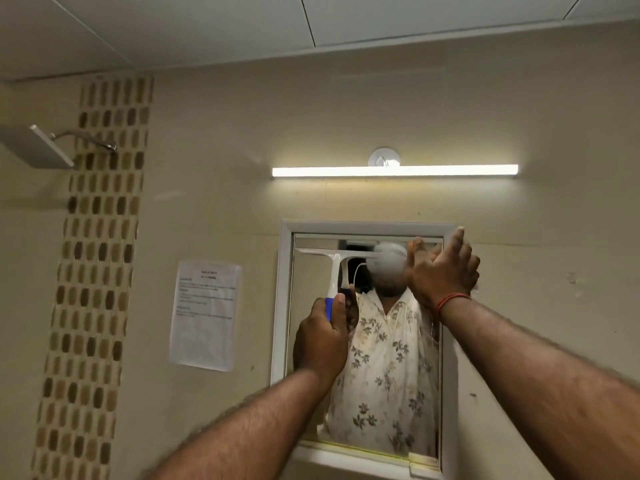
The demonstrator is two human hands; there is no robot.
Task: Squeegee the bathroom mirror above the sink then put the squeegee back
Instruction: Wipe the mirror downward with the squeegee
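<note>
A white-framed mirror (388, 393) hangs on the beige wall and reflects a person in a floral shirt. My left hand (323, 336) grips the blue handle of a white squeegee (332, 263). Its blade lies level against the glass near the mirror's top left corner. My right hand (445, 268) rests flat on the mirror's upper right frame with the fingers spread, holding nothing. A red thread circles that wrist.
A lit tube light (394, 170) runs above the mirror, with a round white hook (383, 157) over it. A printed paper notice (204, 315) is stuck left of the mirror. A square shower head (38, 147) juts out beside a brown mosaic tile strip (93, 271).
</note>
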